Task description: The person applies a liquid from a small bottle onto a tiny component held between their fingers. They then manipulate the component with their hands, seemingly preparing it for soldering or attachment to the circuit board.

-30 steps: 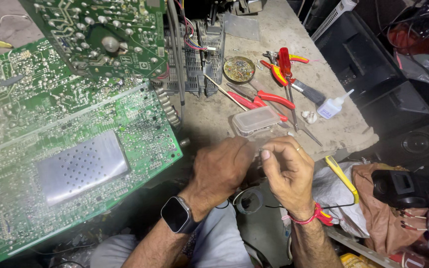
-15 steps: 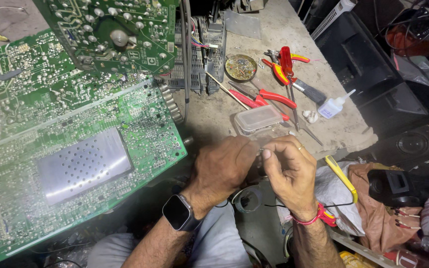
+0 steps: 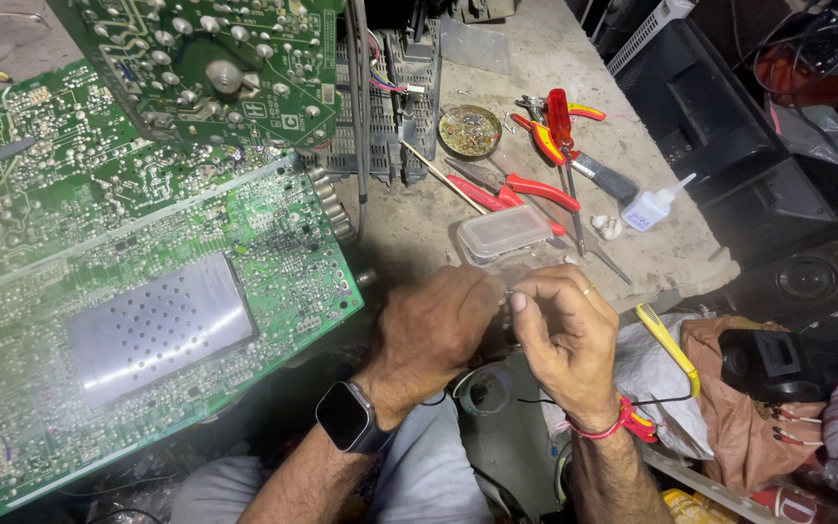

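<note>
Dusty workbench (image 3: 535, 58), circuit board (image 3: 147, 320) at 9 o'clock. I pinch a small part, mostly hidden, between left hand (image 3: 438, 330) and right hand (image 3: 564, 335); I judge fine manipulation under way, needing steadiness.

green circuit board (image 3: 147, 291); red-handled pliers (image 3: 526, 189); clear box (image 3: 503, 233)

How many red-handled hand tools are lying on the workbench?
3: pliers beside the clear plastic box, a screwdriver, and cutters crossing it near the round tin. More may be hidden.
</note>
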